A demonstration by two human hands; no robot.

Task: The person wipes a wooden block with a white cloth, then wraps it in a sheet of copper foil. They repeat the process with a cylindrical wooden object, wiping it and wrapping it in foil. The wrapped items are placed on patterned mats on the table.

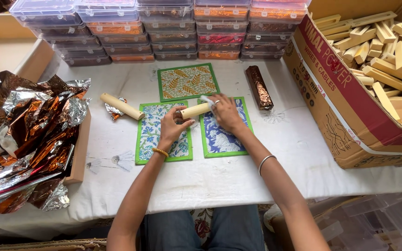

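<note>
White cloth covers the table (238, 172), which carries everything else. At its right edge a large cardboard box (345, 121) brims with pale wooden blocks (387, 51); along the back stand stacks of clear plastic boxes (164, 28). At the left a heap of crumpled copper and silver foil (24, 135) fills a tray. Three printed mats lie mid-table: a yellow-leaf mat (188, 82) behind, a blue-flowered mat (150, 139) on the left and a blue mat (231, 139) on the right. A foil-wrapped block (258, 87) rests near the box, and a bare spare block (121, 106) lies left of the mats, with a foil scrap (114, 110) just beside it.

The person's left hand (172, 126) is closed around one end of a wooden block (194, 110), holding it level above the two blue mats. The right hand (225, 113) pinches a small pale strip, probably tape (206, 99), against the block's other end. The step looks like preparing a bare block for its wrapping. The next move would seem to call for pressing the strip flat while the left hand keeps the block from rolling.
</note>
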